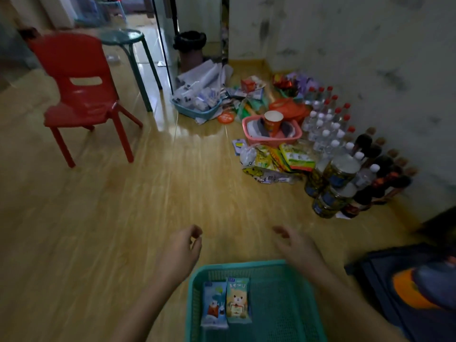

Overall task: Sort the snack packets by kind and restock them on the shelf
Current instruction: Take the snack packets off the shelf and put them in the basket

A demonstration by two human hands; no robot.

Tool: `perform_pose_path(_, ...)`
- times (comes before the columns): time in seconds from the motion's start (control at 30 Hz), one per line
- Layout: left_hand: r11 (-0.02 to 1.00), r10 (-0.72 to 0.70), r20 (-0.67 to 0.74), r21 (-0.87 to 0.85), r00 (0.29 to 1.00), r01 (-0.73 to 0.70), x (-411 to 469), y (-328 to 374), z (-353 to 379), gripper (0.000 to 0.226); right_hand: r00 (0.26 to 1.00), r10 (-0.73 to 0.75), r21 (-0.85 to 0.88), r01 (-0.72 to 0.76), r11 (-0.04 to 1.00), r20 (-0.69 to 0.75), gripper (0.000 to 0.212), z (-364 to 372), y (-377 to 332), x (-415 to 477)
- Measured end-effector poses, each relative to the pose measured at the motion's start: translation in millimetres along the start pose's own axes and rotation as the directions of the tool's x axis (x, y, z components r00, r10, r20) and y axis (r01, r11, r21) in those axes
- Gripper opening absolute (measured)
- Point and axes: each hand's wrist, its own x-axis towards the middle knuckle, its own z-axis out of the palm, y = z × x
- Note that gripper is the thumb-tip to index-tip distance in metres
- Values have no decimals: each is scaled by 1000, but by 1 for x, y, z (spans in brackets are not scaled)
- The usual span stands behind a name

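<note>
Closest to me, at six o'clock, the teal basket [237, 265] sits on the wooden floor. Two snack packets lie flat in its left half: a blue packet [214, 304] and, touching its right edge, a yellow-green packet [238, 301]. My left hand [183, 245] hovers off the basket's eleven o'clock corner, fingers loosely curled, holding nothing. My right hand [293, 243] hangs over the one o'clock corner, fingers relaxed and empty. At two o'clock, well apart from me, a heap of snack packets [283, 159] lies just before a pink basket [249, 140] holding a paper cup [273, 119], beside clear bottles [325, 124] and jars [333, 183]. A red chair [81, 95] stands at ten o'clock.
</note>
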Motion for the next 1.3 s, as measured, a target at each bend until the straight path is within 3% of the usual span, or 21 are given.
perform_pose_path(0.2,988,140,-44,71,989,-137,-27,151,-186,15,970,-166,-135,143,981,-179,32,-194,-123,-82)
perform_pose_path(0.3,965,223,-37,149,974,-215,-44,237,-276,17,949,-196,-204,147,968,-248,32,-294,-183,-138)
perform_pose_path(0.47,896,392,-34,242,919,-373,-76,362,-400,21,913,-186,-245,100,965,-363,31,-436,-258,-234)
perform_pose_path(0.63,796,565,-12,271,825,-541,-106,438,-468,26,862,-111,-238,-11,971,-494,31,-512,-287,-330)
perform_pose_path(0.8,670,729,32,172,684,-722,-142,493,-472,20,738,-16,-174,-138,975,-674,28,-537,-274,-428)
perform_pose_path(0.93,502,851,65,185,520,-845,-182,545,-445,21,626,113,-92,-286,954,-772,27,-544,-251,-513)
perform_pose_path(1.03,358,920,83,214,383,-909,-222,594,-422,26,510,195,-27,-395,918,-838,28,-551,-230,-580)
perform_pose_path(1.3,-23,997,70,12,-22,-1000,-364,723,-352,24,126,353,210,-606,768,-927,22,-562,-174,-772)
